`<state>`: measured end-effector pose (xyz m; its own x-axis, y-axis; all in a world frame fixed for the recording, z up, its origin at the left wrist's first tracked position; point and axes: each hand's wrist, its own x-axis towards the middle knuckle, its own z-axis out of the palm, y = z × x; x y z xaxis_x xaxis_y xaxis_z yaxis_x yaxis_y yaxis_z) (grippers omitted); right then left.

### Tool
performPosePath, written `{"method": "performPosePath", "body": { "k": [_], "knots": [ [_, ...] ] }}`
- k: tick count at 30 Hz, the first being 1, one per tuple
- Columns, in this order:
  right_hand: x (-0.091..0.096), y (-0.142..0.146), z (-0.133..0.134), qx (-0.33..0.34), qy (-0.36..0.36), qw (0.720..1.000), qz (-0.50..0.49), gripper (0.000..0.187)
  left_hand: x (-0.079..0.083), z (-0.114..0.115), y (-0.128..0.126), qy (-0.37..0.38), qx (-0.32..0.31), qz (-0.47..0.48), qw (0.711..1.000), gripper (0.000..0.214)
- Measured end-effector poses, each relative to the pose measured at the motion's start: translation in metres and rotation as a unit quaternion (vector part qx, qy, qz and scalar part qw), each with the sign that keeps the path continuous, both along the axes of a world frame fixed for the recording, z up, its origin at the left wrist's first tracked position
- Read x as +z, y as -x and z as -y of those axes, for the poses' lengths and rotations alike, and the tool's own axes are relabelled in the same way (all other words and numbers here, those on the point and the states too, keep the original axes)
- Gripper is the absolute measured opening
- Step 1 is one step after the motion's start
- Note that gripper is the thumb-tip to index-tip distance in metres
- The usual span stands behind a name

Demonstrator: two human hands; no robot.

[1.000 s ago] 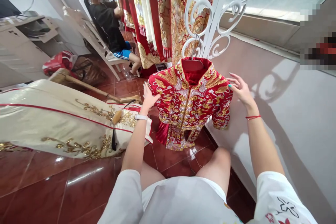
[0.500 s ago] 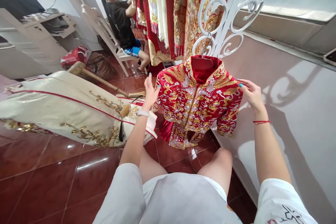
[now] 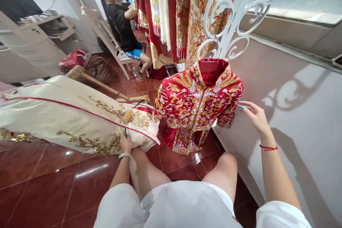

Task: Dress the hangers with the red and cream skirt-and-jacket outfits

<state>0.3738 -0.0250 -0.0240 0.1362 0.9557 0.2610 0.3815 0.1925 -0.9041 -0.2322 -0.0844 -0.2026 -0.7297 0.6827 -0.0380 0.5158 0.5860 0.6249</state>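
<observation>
A red jacket (image 3: 197,103) with gold and silver embroidery hangs on a red hanger from a white scrolled metal stand (image 3: 229,17). My right hand (image 3: 253,114) is beside the jacket's sleeve, fingers stretched toward it. My left hand (image 3: 125,145) has dropped low and rests at the edge of a cream garment (image 3: 69,114) with gold embroidery and red piping, by a black cord (image 3: 125,131) and a wooden piece (image 3: 127,115). Its fingers are mostly hidden. My bare knees and white shorts (image 3: 181,203) fill the bottom of the view.
Another person in black sits on a white chair (image 3: 117,51) at the back. Red and gold garments (image 3: 171,14) hang behind. A red bag (image 3: 73,58) lies on the red tiled floor (image 3: 40,192). A pale wall (image 3: 294,114) runs along the right.
My left hand left the jacket's shoulder and moved down to the cream garment's edge. My right hand slid down from the jacket's shoulder to its sleeve.
</observation>
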Motion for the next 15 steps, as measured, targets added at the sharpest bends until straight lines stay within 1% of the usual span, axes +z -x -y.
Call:
{"method": "performPosePath", "body": {
  "k": [2, 4, 7, 9, 10, 13, 15],
  "knots": [
    [-0.002, 0.0, -0.001, 0.0, -0.009, 1.0, 0.02, 0.04, 0.004, 0.006, -0.007, -0.013, -0.009, -0.007, 1.0, 0.011],
    [-0.001, -0.001, -0.003, -0.015, -0.027, 0.999, 0.035, 0.042, 0.011, 0.019, -0.012, -0.033, -0.015, -0.012, 0.999, 0.015],
    [0.007, 0.002, -0.004, -0.055, -0.057, 0.995, 0.052, 0.043, 0.029, 0.043, -0.02, -0.097, -0.036, -0.045, 0.994, 0.02],
    [0.019, 0.013, -0.001, -0.066, -0.084, 0.993, 0.052, 0.043, 0.048, 0.052, -0.027, -0.148, -0.077, -0.077, 0.983, 0.024],
    [0.027, 0.02, 0.002, -0.059, -0.1, 0.992, 0.048, 0.043, 0.059, 0.054, -0.032, -0.167, -0.101, -0.089, 0.977, 0.026],
    [0.054, 0.047, 0.011, 0.0, -0.141, 0.988, 0.056, 0.047, 0.099, 0.045, -0.044, -0.203, -0.169, -0.109, 0.958, 0.027],
    [0.07, 0.065, 0.015, 0.045, -0.155, 0.982, 0.098, 0.052, 0.128, 0.036, -0.047, -0.218, -0.197, -0.116, 0.949, 0.028]
  ]
}}
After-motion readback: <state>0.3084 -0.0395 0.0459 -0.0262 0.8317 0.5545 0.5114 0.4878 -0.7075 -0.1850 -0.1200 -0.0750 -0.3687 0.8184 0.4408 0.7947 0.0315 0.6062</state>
